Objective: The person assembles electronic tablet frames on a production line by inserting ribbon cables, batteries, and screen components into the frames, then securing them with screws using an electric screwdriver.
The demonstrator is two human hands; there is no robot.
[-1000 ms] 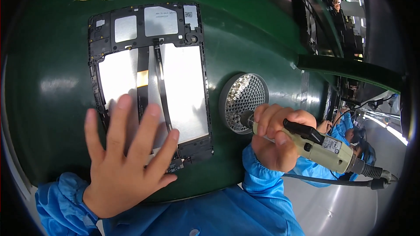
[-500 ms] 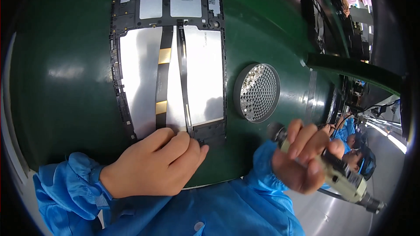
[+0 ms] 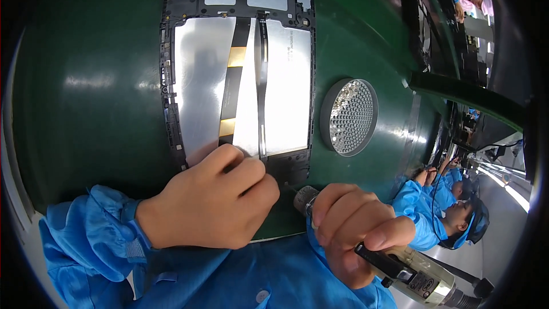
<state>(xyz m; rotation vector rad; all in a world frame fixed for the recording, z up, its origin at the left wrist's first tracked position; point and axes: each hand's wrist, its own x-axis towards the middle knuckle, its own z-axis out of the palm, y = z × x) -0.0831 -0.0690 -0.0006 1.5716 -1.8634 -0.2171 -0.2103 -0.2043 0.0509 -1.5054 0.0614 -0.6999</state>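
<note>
A tablet frame (image 3: 293, 16), black around silver metal panels, lies face-up in front of me. Two dark flat cables run down its middle, the left ribbon cable (image 3: 230, 103) carrying gold patches. My left hand (image 3: 214, 200) rests at the frame's near edge with its fingers curled; their tips, and anything pinched in them, are hidden. In my right hand (image 3: 357, 226) is a pale electric screwdriver (image 3: 426, 277) with a black lever. Its knurled front end (image 3: 306, 199) points left, close to the frame's near right corner.
A round grey dish (image 3: 349, 117) stands right of the frame, its dimpled plate holding many small shiny screws. All lie on a green table (image 3: 91, 120). A dark green bar (image 3: 463, 88) crosses at the right. Beyond it sit co-workers in blue (image 3: 420, 212).
My right hand has swung the screwdriver left and nearer to me, toward the frame's near right corner. My left hand stays at the near edge, fingers more tightly curled. The view has shifted slightly.
</note>
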